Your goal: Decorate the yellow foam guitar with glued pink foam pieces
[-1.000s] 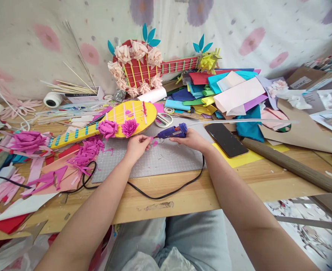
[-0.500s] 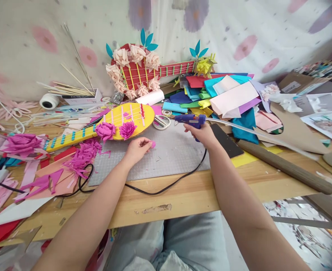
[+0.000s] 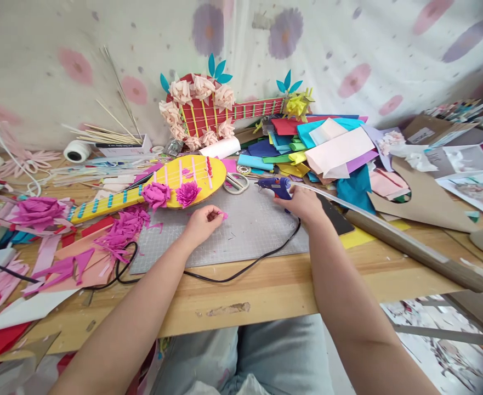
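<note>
head cam: my left hand [image 3: 202, 220] pinches 1 pink paper bit [image 3: 223, 215] over the grey mat [image 3: 245, 230], right hand [image 3: 302, 201] grips 1 blue glue gun [image 3: 277, 187] near 1 yellow guitar [image 3: 171, 184] w/ 2 pink flowers [image 3: 172, 193].

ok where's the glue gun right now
In the head view the blue glue gun is in the right hand, at the far edge of the grey cutting mat, just right of the scissors.

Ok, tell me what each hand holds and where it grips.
Right hand: blue glue gun, by its handle. Left hand: small pink paper piece, pinched at the fingertips.
</note>
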`<state>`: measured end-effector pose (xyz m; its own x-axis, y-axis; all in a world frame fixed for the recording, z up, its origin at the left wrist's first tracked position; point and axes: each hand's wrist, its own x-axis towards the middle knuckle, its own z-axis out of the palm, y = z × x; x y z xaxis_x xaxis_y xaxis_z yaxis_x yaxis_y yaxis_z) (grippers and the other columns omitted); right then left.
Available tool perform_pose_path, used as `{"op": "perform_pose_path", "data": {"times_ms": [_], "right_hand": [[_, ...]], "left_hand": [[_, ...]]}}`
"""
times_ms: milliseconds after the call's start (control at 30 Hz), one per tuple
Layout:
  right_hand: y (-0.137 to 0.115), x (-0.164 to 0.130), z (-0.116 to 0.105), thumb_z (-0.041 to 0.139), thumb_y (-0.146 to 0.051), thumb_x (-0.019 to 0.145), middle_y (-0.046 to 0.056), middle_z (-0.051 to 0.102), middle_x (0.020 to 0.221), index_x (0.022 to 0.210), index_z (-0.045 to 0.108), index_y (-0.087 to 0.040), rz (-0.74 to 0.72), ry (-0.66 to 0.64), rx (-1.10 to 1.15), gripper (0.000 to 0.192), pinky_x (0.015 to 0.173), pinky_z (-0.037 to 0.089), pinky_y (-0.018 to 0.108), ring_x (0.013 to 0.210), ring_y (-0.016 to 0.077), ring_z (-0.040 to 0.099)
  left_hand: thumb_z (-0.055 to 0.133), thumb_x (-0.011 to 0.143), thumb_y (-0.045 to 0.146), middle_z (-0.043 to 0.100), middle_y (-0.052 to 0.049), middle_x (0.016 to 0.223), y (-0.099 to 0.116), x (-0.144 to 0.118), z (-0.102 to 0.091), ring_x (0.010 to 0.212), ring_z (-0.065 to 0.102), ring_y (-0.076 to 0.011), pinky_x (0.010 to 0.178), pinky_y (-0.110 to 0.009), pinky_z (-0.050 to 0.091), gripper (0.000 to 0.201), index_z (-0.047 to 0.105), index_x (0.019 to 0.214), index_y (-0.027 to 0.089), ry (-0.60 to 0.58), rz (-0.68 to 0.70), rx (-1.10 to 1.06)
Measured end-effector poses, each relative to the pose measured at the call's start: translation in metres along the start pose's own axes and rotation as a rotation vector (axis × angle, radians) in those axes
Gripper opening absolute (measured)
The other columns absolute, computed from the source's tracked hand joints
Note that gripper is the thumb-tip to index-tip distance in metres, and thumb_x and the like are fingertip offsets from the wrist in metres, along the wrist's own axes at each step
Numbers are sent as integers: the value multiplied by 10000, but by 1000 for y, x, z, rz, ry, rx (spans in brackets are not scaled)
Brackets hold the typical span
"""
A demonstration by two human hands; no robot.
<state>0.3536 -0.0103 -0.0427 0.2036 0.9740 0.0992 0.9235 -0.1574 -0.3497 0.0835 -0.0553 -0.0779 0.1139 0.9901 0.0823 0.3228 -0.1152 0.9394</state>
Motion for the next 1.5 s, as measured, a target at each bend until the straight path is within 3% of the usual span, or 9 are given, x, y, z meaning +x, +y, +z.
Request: {"op": "perform_pose_path", "data": {"times_ms": [133, 233, 333, 433, 567, 900, 1100, 1267, 1500], "right_hand": [[-12, -18, -19, 609, -582, 658, 63, 619, 658, 656, 537, -210, -78, -180, -51, 379, 592, 384, 318, 668, 231, 577], [-38, -33, -10, 614, -460, 704, 23, 626, 711, 713, 504, -217, -381, -326, 190, 267, 593, 385, 284, 665, 180, 567], [-66, -48, 10, 561, -312, 768, 20, 641, 864, 858, 484, -215, -637, -282, 439, 152, 709, 420, 271, 813, 159, 584], [-82, -56, 23, 539, -200, 775, 23, 643, 894, 887, 476, -209, -731, -245, 376, 130, 774, 411, 293, 861, 163, 578], [-85, -58, 27, 539, -129, 760, 31, 643, 870, 871, 476, -208, -759, -246, 270, 150, 776, 407, 306, 852, 177, 576], [-84, -57, 33, 545, -110, 718, 26, 622, 825, 818, 494, -222, -768, -255, 388, 158, 731, 411, 293, 809, 174, 565], [-83, -52, 38, 530, -159, 707, -6, 574, 765, 769, 459, -205, -585, -247, 711, 104, 704, 428, 282, 721, 133, 545], [-81, -49, 42, 551, -197, 694, -15, 549, 736, 754, 467, -197, -548, -298, 834, 104, 713, 445, 290, 694, 122, 539], [-84, -53, 42, 606, -226, 670, -5, 609, 783, 883, 489, -197, -499, -376, 879, 244, 723, 470, 306, 716, 133, 582]], "left_hand": [[572, 718, 304, 581, 18, 615, -2, -1, 0, 542, 481, -99, 523, -215, 349, 131, 610, 691, 182, -2, 70, 152], [555, 728, 298, 606, 0, 637, 3, -2, 0, 569, 506, -117, 539, -231, 355, 140, 627, 700, 181, -29, 105, 285], [551, 737, 310, 635, -20, 684, 8, -4, 0, 609, 536, -135, 567, -248, 368, 170, 654, 756, 176, -56, 118, 405], [546, 743, 319, 649, -27, 727, 12, -5, -2, 635, 552, -145, 586, -260, 378, 196, 659, 806, 172, -70, 121, 479], [524, 750, 301, 655, -31, 770, 14, -6, -3, 664, 560, -157, 593, -273, 376, 188, 648, 811, 173, -102, 133, 572], [517, 746, 267, 614, -18, 732, 10, -6, -2, 662, 548, -152, 591, -280, 383, 119, 601, 765, 185, -116, 189, 554], [586, 689, 250, 590, -17, 976, 9, -6, 4, 592, 535, -78, 548, -242, 429, 276, 458, 928, 202, 77, 131, 156], [582, 692, 265, 591, 14, 802, 5, -3, 9, 511, 496, -74, 456, -215, 405, 293, 391, 907, 208, 80, 14, -71], [561, 714, 197, 622, 25, 767, 11, -10, 9, 574, 541, -97, 564, -238, 418, 267, 390, 917, 222, 101, 190, 215]]}}
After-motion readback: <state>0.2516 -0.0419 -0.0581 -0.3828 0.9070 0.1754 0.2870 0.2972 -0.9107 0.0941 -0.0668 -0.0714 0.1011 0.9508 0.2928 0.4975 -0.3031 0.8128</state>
